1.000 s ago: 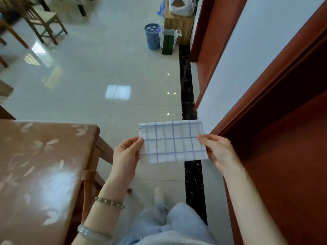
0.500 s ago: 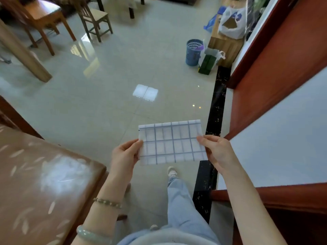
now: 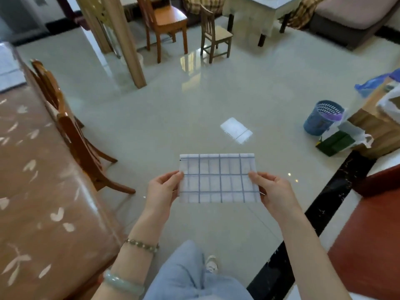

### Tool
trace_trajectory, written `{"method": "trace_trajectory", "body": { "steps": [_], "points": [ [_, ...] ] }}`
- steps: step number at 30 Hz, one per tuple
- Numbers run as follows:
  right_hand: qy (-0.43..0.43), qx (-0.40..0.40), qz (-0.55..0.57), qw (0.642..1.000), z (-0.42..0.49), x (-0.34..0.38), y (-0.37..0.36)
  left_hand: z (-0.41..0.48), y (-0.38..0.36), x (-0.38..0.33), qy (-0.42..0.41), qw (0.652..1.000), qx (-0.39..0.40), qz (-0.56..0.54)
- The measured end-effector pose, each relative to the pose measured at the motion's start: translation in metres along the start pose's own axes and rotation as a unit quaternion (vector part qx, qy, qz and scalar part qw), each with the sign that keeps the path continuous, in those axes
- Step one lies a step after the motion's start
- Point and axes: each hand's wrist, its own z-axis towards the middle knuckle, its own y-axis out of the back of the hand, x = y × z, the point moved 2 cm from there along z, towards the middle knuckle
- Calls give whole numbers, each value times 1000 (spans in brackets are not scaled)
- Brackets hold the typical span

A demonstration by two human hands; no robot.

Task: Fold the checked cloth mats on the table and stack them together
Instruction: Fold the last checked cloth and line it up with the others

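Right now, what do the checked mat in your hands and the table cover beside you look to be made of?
The checked mat looks like thin woven cloth, white with blue lines; a stitched hem runs along its top edge. The table cover seems to be glossy plastic or vinyl, brown with pale leaf prints, since it throws back bright glare, though I can't be sure.

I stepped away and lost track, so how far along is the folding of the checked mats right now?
Done: the checked mat already looks folded into a neat small rectangle. In hand: the left hand and right hand pinch its short sides, holding it in the air over the floor, away from the table. Left: setting it on a stack. No stack or other mats show on the visible part of the table, so the remaining count is unclear.
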Motion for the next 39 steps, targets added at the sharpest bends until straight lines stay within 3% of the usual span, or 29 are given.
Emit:
{"method": "trace_trajectory", "body": {
  "steps": [14, 24, 39],
  "points": [
    [-26, 136, -66, 988, 213, 104, -175, 185, 4, -120, -17, 986, -131, -104],
    [-34, 196, -110, 974, 321, 171, -312, 300, 25, -220, -32, 974, -183, -132],
    [-64, 340, -232, 909, 521, 249, -562, 501, 65, -350, -36, 917, -351, -185]
  ]
}}
